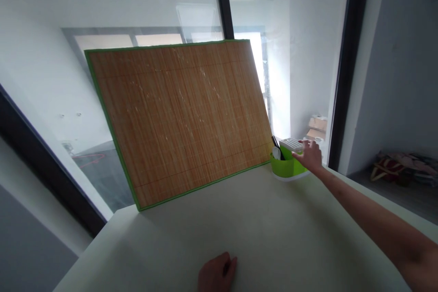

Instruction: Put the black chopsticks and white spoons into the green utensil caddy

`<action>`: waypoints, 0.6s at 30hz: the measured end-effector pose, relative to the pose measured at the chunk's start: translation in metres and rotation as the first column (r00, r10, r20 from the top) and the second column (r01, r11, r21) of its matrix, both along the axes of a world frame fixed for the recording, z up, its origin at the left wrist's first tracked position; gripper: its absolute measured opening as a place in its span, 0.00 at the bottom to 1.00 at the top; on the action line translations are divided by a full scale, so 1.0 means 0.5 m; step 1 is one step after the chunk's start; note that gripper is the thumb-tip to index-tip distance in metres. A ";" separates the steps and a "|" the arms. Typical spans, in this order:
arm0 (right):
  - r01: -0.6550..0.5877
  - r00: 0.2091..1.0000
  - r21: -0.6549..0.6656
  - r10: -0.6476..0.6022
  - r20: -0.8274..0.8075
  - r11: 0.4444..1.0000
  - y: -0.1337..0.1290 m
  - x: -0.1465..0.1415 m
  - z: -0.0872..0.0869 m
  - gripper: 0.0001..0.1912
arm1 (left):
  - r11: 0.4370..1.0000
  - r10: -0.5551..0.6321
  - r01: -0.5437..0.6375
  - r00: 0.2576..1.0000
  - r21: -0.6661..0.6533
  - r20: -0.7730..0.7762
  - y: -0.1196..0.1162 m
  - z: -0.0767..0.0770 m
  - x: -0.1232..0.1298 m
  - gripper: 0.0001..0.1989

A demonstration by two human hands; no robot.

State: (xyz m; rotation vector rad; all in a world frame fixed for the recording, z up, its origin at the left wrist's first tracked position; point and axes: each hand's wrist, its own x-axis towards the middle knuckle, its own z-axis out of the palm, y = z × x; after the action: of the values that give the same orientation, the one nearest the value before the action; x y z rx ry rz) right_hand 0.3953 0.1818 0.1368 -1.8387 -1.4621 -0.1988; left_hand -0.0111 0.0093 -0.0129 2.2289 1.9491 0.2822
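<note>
My right hand reaches to the green caddy at the right rear of the white table, its fingers spread at the right end of the caddy's pale slotted top. Whether the fingertips touch it is hard to tell. Dark sticks and a white spoon-like item stand in the caddy's left part. Near the bottom edge, my left hand rests low over the table with its fingers curled in; what they hold, if anything, is hidden.
A bamboo mat with green edging leans upright against the glass behind the white table. Dark window frames stand left and right. Boxes show beyond the glass, and a cloth pile lies at the far right.
</note>
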 end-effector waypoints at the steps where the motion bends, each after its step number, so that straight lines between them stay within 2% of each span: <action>1: 0.029 1.000 -0.013 -0.029 0.010 1.000 0.012 0.013 0.004 0.35 | 1.000 0.002 -0.002 1.000 0.004 0.005 0.000 -0.001 0.000 0.20; 5: 0.088 0.996 -0.109 -0.087 0.012 0.990 0.053 0.037 -0.001 0.41 | 1.000 0.015 -0.016 0.999 0.027 0.031 0.000 -0.005 0.000 0.20; 10: 0.082 0.996 -0.216 -0.085 -0.006 0.973 0.085 0.050 -0.014 0.43 | 1.000 0.012 -0.012 0.999 0.022 0.043 0.000 -0.008 -0.003 0.20; 18: 0.086 0.995 -0.205 -0.073 0.070 0.975 0.072 0.040 -0.004 0.38 | 1.000 -0.007 0.007 0.999 0.004 0.045 0.003 -0.013 -0.005 0.20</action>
State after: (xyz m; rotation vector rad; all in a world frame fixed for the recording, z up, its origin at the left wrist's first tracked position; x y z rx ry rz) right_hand 0.4155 0.2177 0.1346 -2.0782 -1.5006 -0.1478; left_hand -0.0136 0.0107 -0.0193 2.2119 1.9189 0.3328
